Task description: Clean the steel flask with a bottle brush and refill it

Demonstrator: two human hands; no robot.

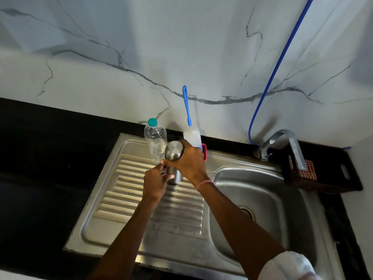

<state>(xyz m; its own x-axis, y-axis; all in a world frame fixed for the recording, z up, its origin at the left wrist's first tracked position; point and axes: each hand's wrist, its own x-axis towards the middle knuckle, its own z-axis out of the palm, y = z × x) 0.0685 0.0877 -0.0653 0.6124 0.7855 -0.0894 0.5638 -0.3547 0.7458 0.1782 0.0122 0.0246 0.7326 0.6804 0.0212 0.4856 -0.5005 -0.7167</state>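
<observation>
1. Standing upright on the ribbed drainboard [161, 211], just to the left of the sink [268, 201] bowl, the steel flask [174, 158] is held by both hands.
2. The right hand [189, 161] is wrapped over the flask's upper part, its fingers [168, 162] closed around the cap end.
3. The left hand [154, 183] is closed on the lower body, a fingertip showing pale against the metal.
4. The flask is judged rigid and hard, so a firm squeeze is tolerated without denting.
5. Its brushed steel skin is judged slippery once wet; the body is best gripped low and fully encircled while the top is turned.
6. Whether liquid is inside cannot be told, so the weight is uncertain and should be assumed moderate.
7. The bottle brush [189, 126] leans against the wall just behind the flask, bristles down; its thin blue handle is judged light and slightly springy, best taken near the middle.
8. A plastic water bottle [155, 141] stands touching or just beside the flask, on the side away from the sink; thin-walled, it is judged easily crushed or tipped.
9. The tap [282, 146] rises behind the sink, at the edge of the dark tabletop [40, 158].
</observation>
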